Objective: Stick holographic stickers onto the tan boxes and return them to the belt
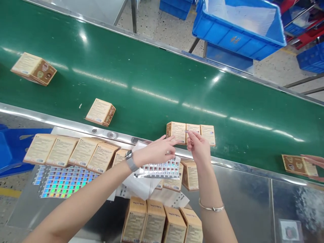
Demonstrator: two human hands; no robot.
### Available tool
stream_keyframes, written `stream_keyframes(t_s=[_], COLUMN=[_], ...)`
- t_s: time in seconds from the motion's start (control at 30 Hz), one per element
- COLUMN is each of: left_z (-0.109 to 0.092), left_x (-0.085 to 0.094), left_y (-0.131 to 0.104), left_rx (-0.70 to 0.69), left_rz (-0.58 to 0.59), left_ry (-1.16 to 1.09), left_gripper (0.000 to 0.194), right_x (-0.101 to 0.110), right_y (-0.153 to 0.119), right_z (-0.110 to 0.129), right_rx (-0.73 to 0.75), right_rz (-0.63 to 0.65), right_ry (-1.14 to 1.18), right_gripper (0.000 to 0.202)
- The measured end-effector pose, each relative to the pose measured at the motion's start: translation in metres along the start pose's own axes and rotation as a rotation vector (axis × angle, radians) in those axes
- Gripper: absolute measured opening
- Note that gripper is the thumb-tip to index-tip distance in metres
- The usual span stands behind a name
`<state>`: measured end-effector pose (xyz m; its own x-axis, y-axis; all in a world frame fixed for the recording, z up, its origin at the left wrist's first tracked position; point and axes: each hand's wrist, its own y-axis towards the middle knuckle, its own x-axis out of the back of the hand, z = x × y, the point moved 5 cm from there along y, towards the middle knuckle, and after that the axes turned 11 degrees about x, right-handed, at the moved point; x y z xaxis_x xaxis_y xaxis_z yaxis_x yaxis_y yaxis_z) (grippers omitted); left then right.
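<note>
My right hand (pixel 198 143) pinches a small shiny sticker (pixel 186 131) over a row of three small cardboard boxes (pixel 207 135) on the green conveyor belt. My left hand (pixel 158 150) has its fingers stretched out, the tips at the leftmost box (pixel 177 130) of that row. Whether they press on it is hard to tell. Below the left palm is a sheet of holographic stickers (pixel 160 168) with white backing paper (pixel 145 185) beside it. More boxes stand partly hidden under this sheet.
Two boxes (pixel 100 112) (pixel 32 67) sit farther left on the belt (pixel 141 77). Several boxes (pixel 63 150) line the metal table, by another sticker sheet (pixel 68 182); more (pixel 162 219) stand in front. Another person's hand (pixel 314 165) touches a box (pixel 295 164) at right. A blue crate (pixel 238 32) stands beyond.
</note>
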<state>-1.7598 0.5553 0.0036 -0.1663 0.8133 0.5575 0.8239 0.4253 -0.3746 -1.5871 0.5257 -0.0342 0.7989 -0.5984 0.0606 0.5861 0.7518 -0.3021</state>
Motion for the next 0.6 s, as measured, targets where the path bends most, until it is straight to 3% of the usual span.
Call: stream_keyframes(t_s=[0.13, 0.33, 0.6], left_z=[0.001, -0.008, -0.017], left_x=[-0.012, -0.017, -0.023], left_y=[0.014, 0.023, 0.041], left_rx=[0.053, 0.057, 0.067], left_rz=[0.042, 0.05, 0.118], left_ry=[0.085, 0.166, 0.155], left_gripper=[0.027, 0.029, 0.028], right_x=[-0.003, 0.008, 0.017], right_y=[0.008, 0.009, 0.01], right_z=[-0.016, -0.019, -0.012], right_rx=[-0.021, 0.067, 0.188], right_rz=[-0.092, -0.172, -0.245], right_ry=[0.059, 0.039, -0.181], right_gripper=[0.051, 0.049, 0.037])
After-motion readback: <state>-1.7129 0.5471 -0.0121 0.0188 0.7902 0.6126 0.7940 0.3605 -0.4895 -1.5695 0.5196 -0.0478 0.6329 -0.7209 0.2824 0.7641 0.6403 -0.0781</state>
